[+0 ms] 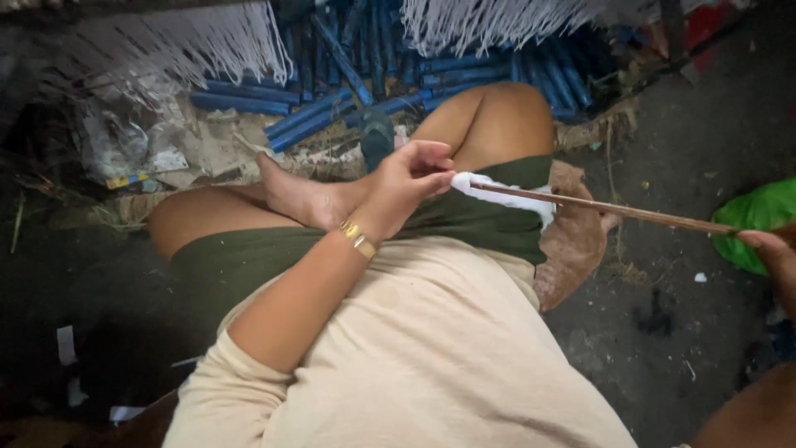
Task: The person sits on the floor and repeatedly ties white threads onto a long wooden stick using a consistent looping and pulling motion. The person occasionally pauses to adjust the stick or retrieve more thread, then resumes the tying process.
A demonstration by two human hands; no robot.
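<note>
I sit cross-legged on the ground in a cream shirt and dark green shorts. My left hand (pixel 408 184), with a gold bracelet on the wrist, pinches a strip of white cloth (pixel 507 197) that is wrapped around the near end of a thin brown stick (pixel 605 210). The stick runs to the right across my lap. My right hand (pixel 771 257) grips its far end at the right edge of the view, only partly visible.
Several blue sticks or tubes (pixel 332 91) lie piled ahead of my knees. White threads (pixel 207 41) hang in fringes above them. A brown cloth (pixel 572 245) lies under my thigh, a green bag (pixel 759 217) at right, litter (pixel 141 149) at left.
</note>
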